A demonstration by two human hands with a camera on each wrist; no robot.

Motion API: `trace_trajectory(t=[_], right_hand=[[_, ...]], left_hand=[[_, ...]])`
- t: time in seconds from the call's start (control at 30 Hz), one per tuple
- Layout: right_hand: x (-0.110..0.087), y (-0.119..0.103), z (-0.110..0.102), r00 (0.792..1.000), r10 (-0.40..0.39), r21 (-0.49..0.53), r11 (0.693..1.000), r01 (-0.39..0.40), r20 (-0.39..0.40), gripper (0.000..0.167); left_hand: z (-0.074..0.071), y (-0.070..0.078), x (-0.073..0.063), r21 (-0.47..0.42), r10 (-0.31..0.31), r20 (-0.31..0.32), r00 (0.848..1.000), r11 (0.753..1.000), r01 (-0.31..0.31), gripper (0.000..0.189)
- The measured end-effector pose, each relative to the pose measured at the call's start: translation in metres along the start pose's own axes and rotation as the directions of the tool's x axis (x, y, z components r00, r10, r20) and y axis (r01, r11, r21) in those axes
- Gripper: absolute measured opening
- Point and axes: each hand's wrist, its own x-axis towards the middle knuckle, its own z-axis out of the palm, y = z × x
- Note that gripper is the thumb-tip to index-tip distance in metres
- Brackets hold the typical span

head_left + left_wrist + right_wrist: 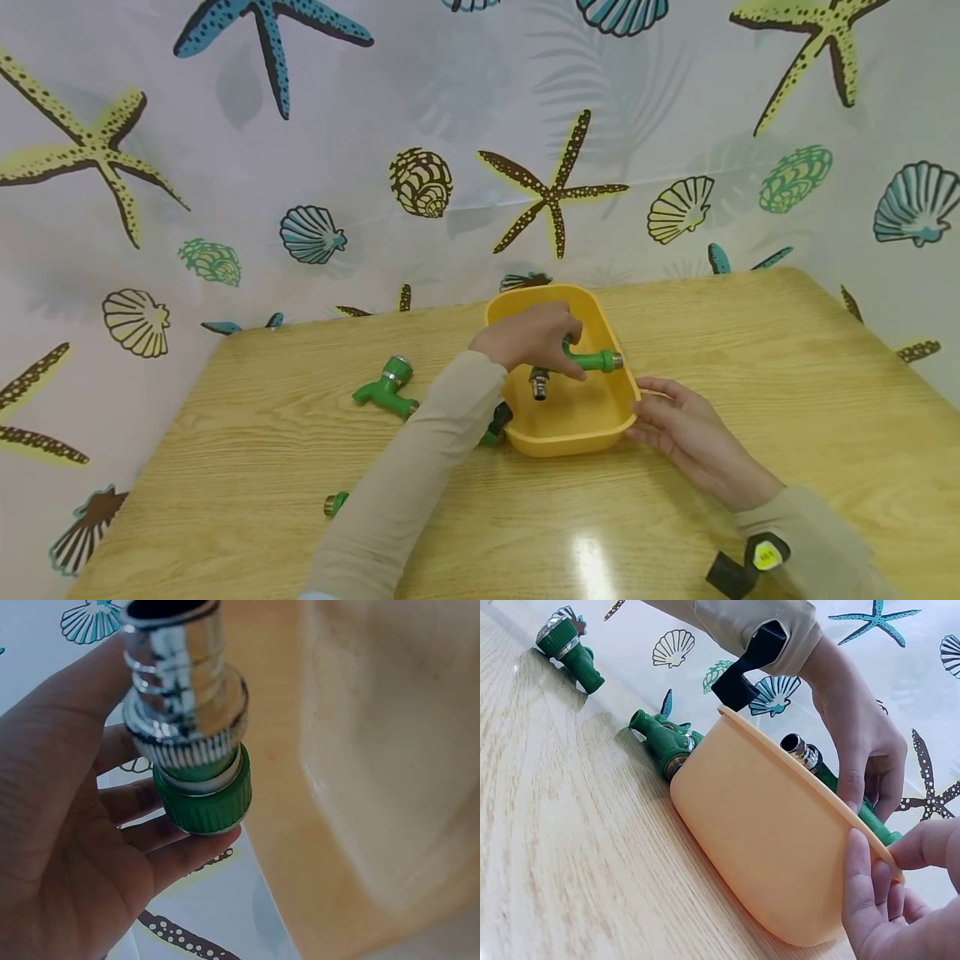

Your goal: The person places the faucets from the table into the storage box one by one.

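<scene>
My left hand (528, 337) is over the yellow bin (573, 417) and grips a green plastic tap (596, 361) with a threaded brass end. In the left wrist view, the fingers curl round its green collar (210, 802), above which is a ribbed silver hose connector (176, 697). Part of the tap is hidden by the hand. My right hand (690, 433) holds the bin's near right corner; the right wrist view has its thumb and fingers pinching the rim (881, 859).
Left of the bin lies another green tap (386, 400). A further tap (660, 742) lies against the bin's left side, partly behind my left sleeve in the head view. A brass-ended green piece (334, 504) shows beside that sleeve. Patterned cloth (465, 250) hangs behind the table.
</scene>
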Motion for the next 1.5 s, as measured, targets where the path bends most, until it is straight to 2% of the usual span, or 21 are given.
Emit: trace_trajectory(t=[0.13, 0.23, 0.37, 0.77, 0.9, 1.07, 1.13, 1.23, 1.4, 1.5], right_hand=[[0.000, 0.000, 0.000, 1.000, -0.016, -0.001, 1.000, 0.016, 0.006, 0.048], [0.000, 0.000, 0.000, 1.000, -0.018, 0.005, 1.000, 0.018, 0.008, 0.047], [0.000, 0.000, 0.000, 1.000, -0.012, 0.014, 1.000, 0.012, 0.007, 0.046], [-0.001, 0.000, 0.001, 1.000, -0.002, 0.008, 1.000, 0.002, 0.002, 0.049], [-0.001, 0.000, 0.000, 1.000, -0.005, 0.010, 1.000, 0.004, 0.006, 0.048], [0.000, 0.000, 0.001, 1.000, -0.002, 0.012, 1.000, 0.002, 0.008, 0.047], [0.000, 0.000, 0.001, 1.000, -0.005, 0.007, 1.000, 0.005, 0.009, 0.047], [0.000, 0.000, 0.002, 1.000, -0.011, 0.000, 1.000, 0.011, 0.009, 0.047], [0.000, 0.000, 0.003, 1.000, -0.013, -0.009, 1.000, 0.013, 0.003, 0.047], [0.000, 0.001, 0.002, 1.000, -0.011, -0.015, 1.000, 0.011, -0.004, 0.047]], left_hand=[[0.001, 0.004, 0.003, -0.014, -0.023, 0.046, 0.999, 1.000, 0.024, 0.034], [0.003, 0.007, 0.005, -0.024, -0.058, 0.089, 0.994, 0.998, 0.060, 0.041], [0.003, 0.011, 0.005, -0.013, -0.078, 0.109, 0.991, 0.997, 0.080, 0.041], [0.005, 0.016, 0.004, -0.012, -0.090, 0.120, 0.989, 0.996, 0.092, 0.042], [0.006, 0.018, 0.005, 0.022, -0.085, 0.130, 0.988, 0.996, 0.083, 0.045], [0.007, 0.019, 0.004, 0.064, -0.103, 0.138, 0.985, 0.993, 0.095, 0.037], [0.007, 0.019, 0.003, 0.069, -0.105, 0.139, 0.985, 0.993, 0.097, 0.043], [0.006, 0.018, 0.002, 0.062, -0.093, 0.136, 0.986, 0.994, 0.085, 0.048], [0.003, 0.016, -0.001, 0.052, -0.072, 0.120, 0.990, 0.996, 0.066, 0.041], [0.003, 0.016, -0.002, 0.045, -0.071, 0.111, 0.991, 0.997, 0.067, 0.047]])
